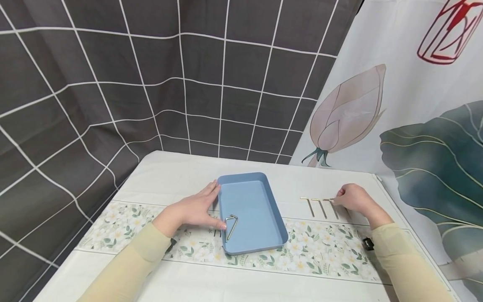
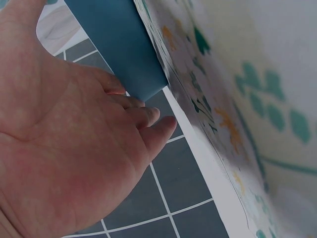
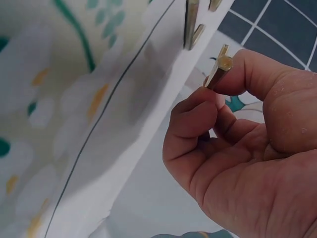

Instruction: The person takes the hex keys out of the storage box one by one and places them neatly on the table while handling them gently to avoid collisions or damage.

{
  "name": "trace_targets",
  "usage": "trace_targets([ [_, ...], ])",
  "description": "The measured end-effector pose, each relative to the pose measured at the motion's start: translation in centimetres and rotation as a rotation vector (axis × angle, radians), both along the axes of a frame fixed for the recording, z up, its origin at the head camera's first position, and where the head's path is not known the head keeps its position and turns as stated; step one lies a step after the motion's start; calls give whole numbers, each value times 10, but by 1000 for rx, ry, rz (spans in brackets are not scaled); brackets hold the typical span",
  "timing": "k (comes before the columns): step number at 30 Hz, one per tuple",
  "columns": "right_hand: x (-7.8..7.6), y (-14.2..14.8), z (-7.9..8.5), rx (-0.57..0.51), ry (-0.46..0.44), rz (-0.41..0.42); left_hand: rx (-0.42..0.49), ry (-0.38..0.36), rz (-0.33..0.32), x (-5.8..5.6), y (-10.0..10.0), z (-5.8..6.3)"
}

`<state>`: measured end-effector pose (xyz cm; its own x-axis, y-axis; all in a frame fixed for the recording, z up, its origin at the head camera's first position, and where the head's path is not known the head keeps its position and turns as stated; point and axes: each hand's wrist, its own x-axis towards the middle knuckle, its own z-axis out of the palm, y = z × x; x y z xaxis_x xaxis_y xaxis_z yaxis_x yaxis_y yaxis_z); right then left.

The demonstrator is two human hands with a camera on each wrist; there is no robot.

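Note:
My left hand (image 1: pixel 196 209) rests against the left side of a blue rectangular tray (image 1: pixel 250 248), fingers extended along its wall and thumb at the rim. The left wrist view shows the fingers loosely straight beside the tray's outer wall (image 2: pixel 124 44). Brass-coloured hex keys (image 1: pixel 232 228) lie in the tray's near left part; they overlap, so their number is hard to tell. To the right, my right hand (image 1: pixel 354 198) pinches a hex key (image 3: pixel 221 65) between thumb and forefinger, its six-sided end facing the wrist camera. Just left of that hand, more hex keys (image 1: pixel 320 207) lie in a row.
A white cloth with a floral band (image 1: pixel 313 247) covers the table. Behind it hangs a dark curtain with a white grid (image 1: pixel 203 96); a white curtain with plant prints (image 1: pixel 400 96) hangs at the right, close to the table's right edge.

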<state>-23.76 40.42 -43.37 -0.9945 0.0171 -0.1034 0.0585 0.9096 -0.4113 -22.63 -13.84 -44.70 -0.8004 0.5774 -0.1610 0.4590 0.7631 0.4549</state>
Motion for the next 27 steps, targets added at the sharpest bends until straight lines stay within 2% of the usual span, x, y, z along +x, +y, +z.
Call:
trace_targets([
  [7,0,8,-1,7,-11,-32,8,-3,0,-1,0,0],
  [27,-3,19,-9,46,-15,-48,15,-10,5,0,0,-1],
])
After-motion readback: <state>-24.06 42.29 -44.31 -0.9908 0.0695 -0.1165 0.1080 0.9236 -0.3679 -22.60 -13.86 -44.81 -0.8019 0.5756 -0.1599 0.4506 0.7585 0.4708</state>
